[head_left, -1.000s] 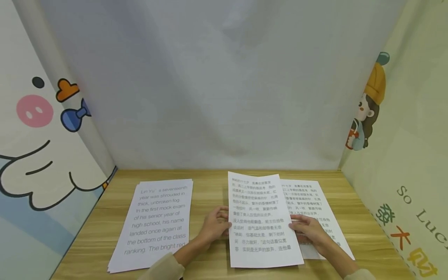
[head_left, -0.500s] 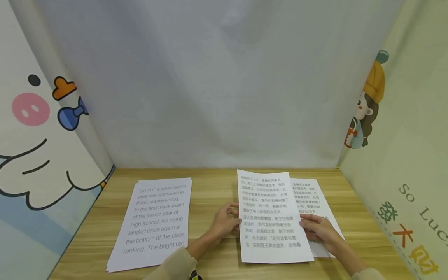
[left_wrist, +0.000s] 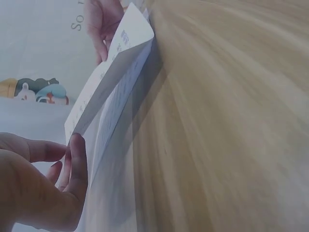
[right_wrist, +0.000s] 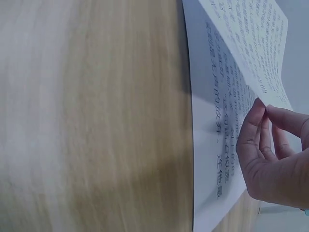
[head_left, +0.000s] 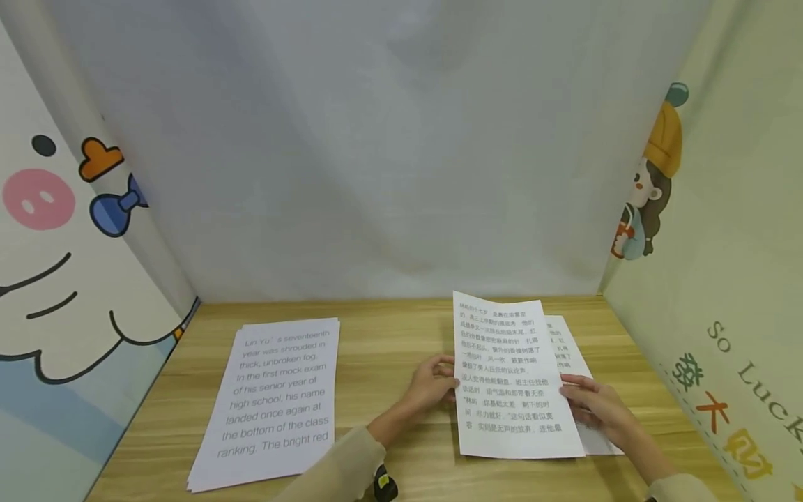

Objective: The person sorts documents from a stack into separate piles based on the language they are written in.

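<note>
Both hands hold up a sheet of paper [head_left: 508, 383] printed with Chinese text, one at each long edge. The left hand [head_left: 433, 383] pinches its left edge between thumb and fingers; the left wrist view shows this hand [left_wrist: 48, 179] at the near edge of the raised sheet [left_wrist: 108, 72]. On the other edge, the right hand [head_left: 596, 404] pinches the paper between thumb and forefinger, as the right wrist view also shows at the hand [right_wrist: 275, 150]. The held sheet bows slightly and overlaps another printed sheet [head_left: 567, 348] lying on the table beneath it.
A slightly uneven stack of papers with English text [head_left: 270, 397] lies on the left of the wooden table [head_left: 376, 328]. A pale curtain [head_left: 389, 153] hangs behind, with cartoon-printed panels [head_left: 721, 279] at both sides.
The two hands have carried the held sheet to the right, so it covers more of the sheet lying below. The camera view has shifted slightly.
</note>
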`<control>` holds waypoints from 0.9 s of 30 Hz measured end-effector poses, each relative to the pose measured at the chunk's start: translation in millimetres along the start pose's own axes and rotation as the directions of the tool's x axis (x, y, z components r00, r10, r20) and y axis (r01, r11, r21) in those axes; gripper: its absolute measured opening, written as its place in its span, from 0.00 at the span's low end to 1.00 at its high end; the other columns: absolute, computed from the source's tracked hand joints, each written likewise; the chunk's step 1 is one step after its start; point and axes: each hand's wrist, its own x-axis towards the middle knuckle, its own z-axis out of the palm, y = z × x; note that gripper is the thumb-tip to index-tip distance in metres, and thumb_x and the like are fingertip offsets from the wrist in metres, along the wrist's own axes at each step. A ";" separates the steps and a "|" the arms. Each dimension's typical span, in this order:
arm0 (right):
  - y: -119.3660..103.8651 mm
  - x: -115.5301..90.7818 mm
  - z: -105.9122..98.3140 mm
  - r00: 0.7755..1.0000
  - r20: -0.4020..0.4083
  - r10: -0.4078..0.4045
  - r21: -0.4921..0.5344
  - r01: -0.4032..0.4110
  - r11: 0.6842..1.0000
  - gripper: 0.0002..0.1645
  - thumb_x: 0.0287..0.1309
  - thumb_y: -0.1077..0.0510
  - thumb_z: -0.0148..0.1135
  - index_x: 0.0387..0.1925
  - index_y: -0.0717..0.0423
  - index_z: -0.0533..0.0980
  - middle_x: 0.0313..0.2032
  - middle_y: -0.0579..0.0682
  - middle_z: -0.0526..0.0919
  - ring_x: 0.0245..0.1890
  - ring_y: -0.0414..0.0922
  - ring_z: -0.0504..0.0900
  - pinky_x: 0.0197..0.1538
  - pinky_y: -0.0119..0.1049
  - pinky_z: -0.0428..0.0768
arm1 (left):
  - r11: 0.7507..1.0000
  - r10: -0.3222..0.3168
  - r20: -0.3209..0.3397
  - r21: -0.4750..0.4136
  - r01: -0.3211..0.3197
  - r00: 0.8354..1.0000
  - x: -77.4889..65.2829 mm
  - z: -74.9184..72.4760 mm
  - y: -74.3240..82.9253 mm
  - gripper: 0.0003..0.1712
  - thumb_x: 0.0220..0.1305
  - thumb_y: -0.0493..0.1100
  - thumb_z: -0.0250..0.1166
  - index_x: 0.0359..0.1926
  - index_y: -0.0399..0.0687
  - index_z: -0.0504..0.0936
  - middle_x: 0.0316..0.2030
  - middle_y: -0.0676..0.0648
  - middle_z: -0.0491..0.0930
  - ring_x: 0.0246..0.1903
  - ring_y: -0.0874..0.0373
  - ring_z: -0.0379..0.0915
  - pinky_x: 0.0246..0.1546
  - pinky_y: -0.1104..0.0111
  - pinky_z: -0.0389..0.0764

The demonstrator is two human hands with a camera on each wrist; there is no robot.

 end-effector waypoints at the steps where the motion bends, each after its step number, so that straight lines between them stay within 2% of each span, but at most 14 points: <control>1: -2.1 -0.7 -3.5 1.000 0.001 -0.003 -0.011 0.003 1.000 0.33 0.69 0.57 0.64 0.69 0.66 0.68 0.36 0.36 0.87 0.36 0.35 0.84 0.40 0.29 0.86 | 1.000 -0.006 0.002 -0.002 0.006 1.000 1.7 3.1 1.1 0.25 0.59 0.27 0.63 0.60 0.35 0.76 0.40 0.41 0.80 0.31 0.57 0.80 0.35 0.61 0.89; 8: -19.6 0.2 -29.0 0.999 -0.017 -0.030 -0.104 0.028 0.994 0.33 0.71 0.53 0.62 0.71 0.64 0.67 0.37 0.32 0.84 0.38 0.33 0.83 0.43 0.27 0.84 | 1.000 -0.026 0.006 -0.008 0.026 1.000 12.4 25.1 9.2 0.21 0.62 0.29 0.63 0.57 0.35 0.78 0.40 0.41 0.82 0.31 0.58 0.81 0.35 0.64 0.89; 15: -20.9 4.7 -50.2 0.999 0.019 -0.032 -0.082 0.034 0.996 0.25 0.71 0.54 0.61 0.66 0.57 0.74 0.37 0.31 0.85 0.38 0.34 0.84 0.44 0.29 0.85 | 0.999 -0.022 0.004 -0.032 0.022 1.000 21.4 40.3 11.1 0.18 0.63 0.29 0.62 0.55 0.33 0.79 0.38 0.42 0.84 0.28 0.59 0.83 0.37 0.62 0.90; 22: -17.0 5.5 -70.6 0.999 0.029 -0.027 -0.066 0.029 0.997 0.11 0.71 0.55 0.61 0.51 0.40 0.82 0.35 0.32 0.86 0.37 0.34 0.84 0.42 0.30 0.85 | 0.998 -0.015 -0.012 -0.066 0.014 1.000 29.6 59.9 13.2 0.16 0.62 0.28 0.63 0.52 0.33 0.80 0.35 0.42 0.84 0.27 0.59 0.83 0.36 0.64 0.90; 27: -15.4 10.7 -80.3 0.999 0.041 0.000 -0.037 0.001 0.999 0.10 0.72 0.56 0.61 0.50 0.41 0.82 0.35 0.34 0.87 0.37 0.35 0.87 0.42 0.31 0.86 | 0.998 -0.022 -0.031 -0.059 0.020 0.999 31.7 69.3 11.4 0.13 0.62 0.28 0.64 0.48 0.34 0.80 0.33 0.42 0.85 0.26 0.58 0.82 0.32 0.65 0.90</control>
